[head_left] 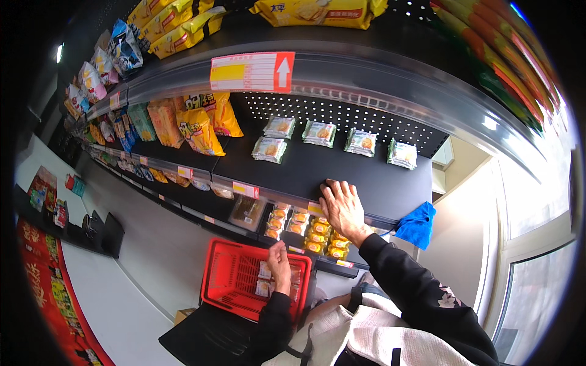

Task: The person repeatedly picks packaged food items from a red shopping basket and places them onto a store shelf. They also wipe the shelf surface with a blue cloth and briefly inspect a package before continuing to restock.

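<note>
My right hand (342, 208) rests over the front edge of a black metal shelf (293, 176), its fingertips on the shelf surface. Behind it on that shelf lie several small packaged snacks (319, 133) in white and green wrappers, some stacked. My left hand (279, 263) is raised over a red plastic shopping basket (208, 274), fingers bent together; whether it holds something cannot be told. Inside the basket are several small wrapped packets (262, 288), partly hidden by my left hand and forearm.
Yellow snack bags (199, 132) stand left on the same shelf. Yellow-wrapped packs (316, 238) fill the shelf below. A blue cloth (416, 225) hangs at the right shelf end. Above, a shelf with a price label (252, 72) juts out. A white counter (105, 283) is at left.
</note>
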Demonstrator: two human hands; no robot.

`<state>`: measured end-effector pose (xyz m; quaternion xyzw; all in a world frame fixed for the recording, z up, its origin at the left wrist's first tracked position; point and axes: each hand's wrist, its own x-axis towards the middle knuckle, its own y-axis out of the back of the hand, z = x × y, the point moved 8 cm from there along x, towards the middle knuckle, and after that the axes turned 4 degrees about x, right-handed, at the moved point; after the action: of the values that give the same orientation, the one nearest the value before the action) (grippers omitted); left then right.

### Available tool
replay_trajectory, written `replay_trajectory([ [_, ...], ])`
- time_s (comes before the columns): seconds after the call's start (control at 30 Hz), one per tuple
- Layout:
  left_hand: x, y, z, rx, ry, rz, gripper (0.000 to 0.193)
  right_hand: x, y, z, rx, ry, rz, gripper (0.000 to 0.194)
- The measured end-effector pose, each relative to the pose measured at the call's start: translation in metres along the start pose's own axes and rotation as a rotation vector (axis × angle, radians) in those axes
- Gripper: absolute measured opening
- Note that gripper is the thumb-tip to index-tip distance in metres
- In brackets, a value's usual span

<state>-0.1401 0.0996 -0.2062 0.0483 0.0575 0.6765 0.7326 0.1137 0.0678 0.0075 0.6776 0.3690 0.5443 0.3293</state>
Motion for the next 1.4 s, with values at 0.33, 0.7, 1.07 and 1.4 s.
replay_trajectory([
  [0.33, -0.038, -0.040, 0.033, -0.047, 0.198, -0.268, 0.025, -0.001, -0.001, 0.002, 0.024, 0.000, -0.003, 0.034],
  [0.7, -0.065, -0.062, 0.046, 0.024, 0.159, -0.394, 0.018, -0.002, 0.003, 0.001, 0.044, 0.013, 0.016, 0.034],
  [1.07, -0.069, -0.067, 0.052, 0.078, 0.061, -0.425, 0.040, -0.003, 0.001, 0.002, 0.035, 0.025, 0.037, 0.032],
  [1.4, -0.096, -0.133, 0.198, -0.566, 0.411, -1.007, 0.038, -0.002, 0.005, 0.001, 0.042, 0.056, 0.138, 0.023],
])
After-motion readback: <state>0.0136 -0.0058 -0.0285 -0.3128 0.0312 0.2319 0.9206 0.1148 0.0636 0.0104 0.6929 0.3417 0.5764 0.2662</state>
